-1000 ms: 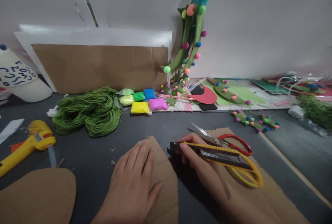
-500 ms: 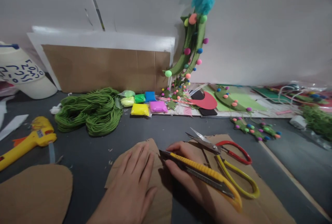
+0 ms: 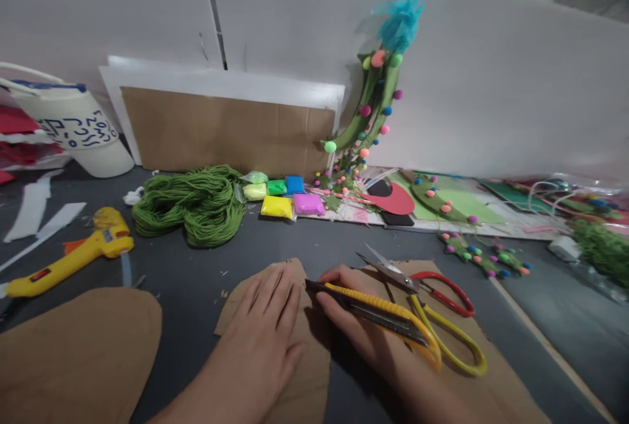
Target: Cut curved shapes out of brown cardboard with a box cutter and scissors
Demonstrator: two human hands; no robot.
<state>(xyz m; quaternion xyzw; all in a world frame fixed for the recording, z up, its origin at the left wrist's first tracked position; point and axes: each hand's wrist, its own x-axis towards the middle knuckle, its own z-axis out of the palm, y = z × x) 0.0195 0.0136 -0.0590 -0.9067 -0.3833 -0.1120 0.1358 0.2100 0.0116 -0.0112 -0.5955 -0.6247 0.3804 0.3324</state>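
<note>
My left hand (image 3: pixel 268 326) lies flat, fingers stretched out, on a piece of brown cardboard (image 3: pixel 317 371) with a rounded top. In my right hand (image 3: pixel 351 319) is a yellow utility knife (image 3: pixel 388 312), pinched between thumb and fingers. Its dark blade points left, close to the right edge of that cardboard; whether it touches cannot be seen clearly. Partly under my right hand lies a second piece of cardboard (image 3: pixel 491 371). On it rest scissors (image 3: pixel 413 286) with one red and one yellow handle, the blades slightly apart.
A yellow glue gun (image 3: pixel 73 260) and another rounded cardboard piece (image 3: pixel 88 352) lie left. Behind are a bundle of green cord (image 3: pixel 196 204), small colored packets (image 3: pixel 278 206), a white bucket (image 3: pixel 88 129) and a green crescent with pompoms (image 3: pixel 381 103). Star garland (image 3: pixel 472 253) lies at right.
The view has shifted, showing more of the bucket and left side. My left hand still presses the cardboard; the knife in my right hand has turned slightly, with its tip still by the edge.
</note>
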